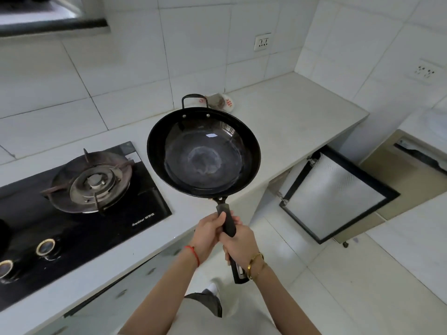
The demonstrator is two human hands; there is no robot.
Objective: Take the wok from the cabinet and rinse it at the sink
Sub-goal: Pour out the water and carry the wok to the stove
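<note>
A black wok with a long dark handle and a small loop handle on its far rim hangs level above the white countertop, its inside facing up and empty. Both hands grip the long handle. My left hand wraps it nearer the pan. My right hand holds it just behind, wearing a gold bangle. To the right, below the counter, the cabinet door with a black frame stands swung open. No sink is in view.
A black glass gas stove with a burner and two knobs sits left of the wok. A crumpled white bag lies at the back wall. Tiled walls carry two sockets. Pale floor tiles spread to the right.
</note>
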